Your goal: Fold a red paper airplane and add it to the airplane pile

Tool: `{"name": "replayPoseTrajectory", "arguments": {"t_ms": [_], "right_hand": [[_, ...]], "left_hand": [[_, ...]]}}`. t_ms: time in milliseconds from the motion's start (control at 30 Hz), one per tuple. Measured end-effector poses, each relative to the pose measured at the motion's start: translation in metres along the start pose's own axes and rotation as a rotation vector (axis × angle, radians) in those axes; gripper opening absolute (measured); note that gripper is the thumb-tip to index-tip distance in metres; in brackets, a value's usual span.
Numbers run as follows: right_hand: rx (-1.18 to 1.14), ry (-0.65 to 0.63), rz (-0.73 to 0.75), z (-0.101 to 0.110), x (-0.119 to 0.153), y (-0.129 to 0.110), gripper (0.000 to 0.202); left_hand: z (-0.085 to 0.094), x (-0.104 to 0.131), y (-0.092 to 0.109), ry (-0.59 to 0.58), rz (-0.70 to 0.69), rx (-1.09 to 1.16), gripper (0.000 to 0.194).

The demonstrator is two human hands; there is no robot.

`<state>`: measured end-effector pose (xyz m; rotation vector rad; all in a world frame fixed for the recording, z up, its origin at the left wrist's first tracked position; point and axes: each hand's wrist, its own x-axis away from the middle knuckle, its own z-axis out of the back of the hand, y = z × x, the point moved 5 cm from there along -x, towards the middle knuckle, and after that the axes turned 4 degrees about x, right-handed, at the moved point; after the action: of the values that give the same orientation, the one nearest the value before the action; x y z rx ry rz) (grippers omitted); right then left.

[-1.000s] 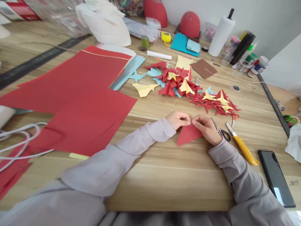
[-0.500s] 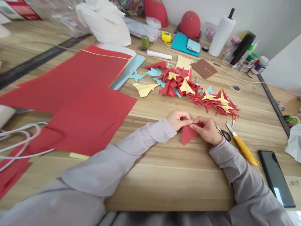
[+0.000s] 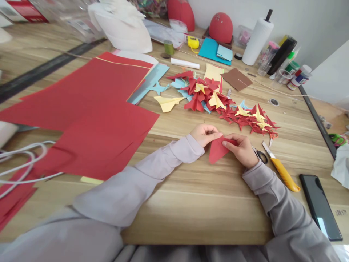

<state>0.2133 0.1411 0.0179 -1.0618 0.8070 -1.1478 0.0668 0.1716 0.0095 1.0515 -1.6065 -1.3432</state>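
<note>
Left hand (image 3: pixel 203 136): yours is closed in a pinch on the red piece (image 3: pixel 216 152), thumb tip at its top edge, the other fingers curled.
Right hand (image 3: pixel 243 150): yours grips the same piece, thumb pressed on its near face, fingers bent behind it; the two thumbs are near each other.
Red piece: between your hands in front of you, one pointed corner hanging toward you; you cannot tell from here how many folds it has.
Pile (image 3: pixel 200 98): red, yellow and blue folded papers lie heaped beyond your hands, well apart from the piece you hold.
Yellow plane (image 3: pixel 167 104): lies at the left end of that heap, with a blue star (image 3: pixel 158 88) just behind it.
Scissors (image 3: pixel 262 157): beside your right wrist, which hides part of them; a black handle loop shows.
Knife (image 3: pixel 285 174): just right of the scissors, yellow handle toward you, blade pointing away.
Phone (image 3: pixel 320 205): face up to the right of the knife.
Red sheets (image 3: pixel 109 136): spread in overlapping layers on your left, near your left sleeve (image 3: pixel 152 167).
Brown card (image 3: pixel 236 79): flat on the table (image 3: pixel 196 211) behind the heap.
</note>
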Motion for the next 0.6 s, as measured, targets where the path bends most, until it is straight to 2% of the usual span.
{"name": "replayPoseTrajectory", "arguments": {"t_ms": [167,400,600], "right_hand": [[-0.129,0.129,-0.068,0.006,0.001,0.007,0.029],[-0.299,0.145,-0.119,0.004,0.0,0.019,0.033],[-0.252,0.203,-0.126,0.006,-0.001,0.021,0.042]], "left_hand": [[0.001,0.0,0.001,-0.013,0.05,0.005,0.035],[-0.001,0.0,0.0,-0.01,0.033,0.028,0.033],[-0.002,0.002,-0.004,-0.082,0.089,0.061,0.03]]}}
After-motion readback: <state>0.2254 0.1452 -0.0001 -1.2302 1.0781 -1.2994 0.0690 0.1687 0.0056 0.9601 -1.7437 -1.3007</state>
